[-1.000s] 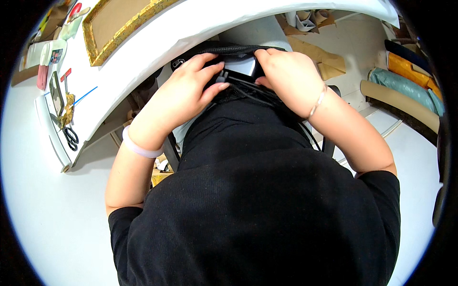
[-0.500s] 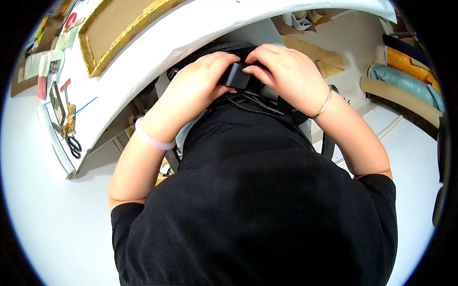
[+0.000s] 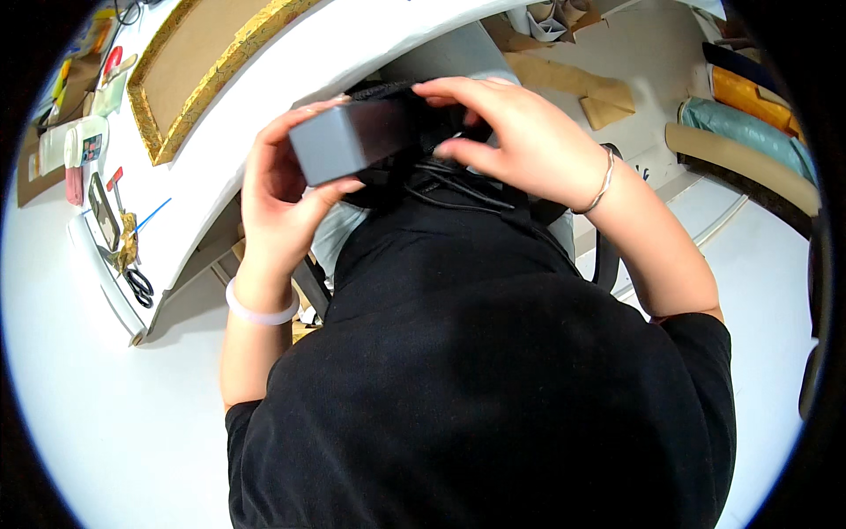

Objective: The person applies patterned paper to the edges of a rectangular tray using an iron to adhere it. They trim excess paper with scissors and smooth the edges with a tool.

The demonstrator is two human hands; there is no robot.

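Note:
My left hand [image 3: 280,198] grips a dark grey box-shaped block [image 3: 328,148], fingers over its far edge and thumb along its near side. Motion smears the block, and what kind of device it is does not show. To its right, my right hand [image 3: 533,132] is curved over my lap with thumb and fingers apart, holding nothing that I can see. Between the hands lies dark material that is hard to make out against my black clothes. Thin black cords [image 3: 467,194] run across my lap just below the right thumb.
Ahead is a white table [image 3: 291,79] with a gold-patterned frame [image 3: 189,113]. Black-handled scissors [image 3: 138,288] and small tools lie at its left end. Brown paper [image 3: 608,99] is beyond my right hand; rolls of material [image 3: 745,145] are stacked at far right.
My left hand has moved left and risen with the block, which now shows larger and turned. The right hand has come off the block, its thumb and fingers spreading apart.

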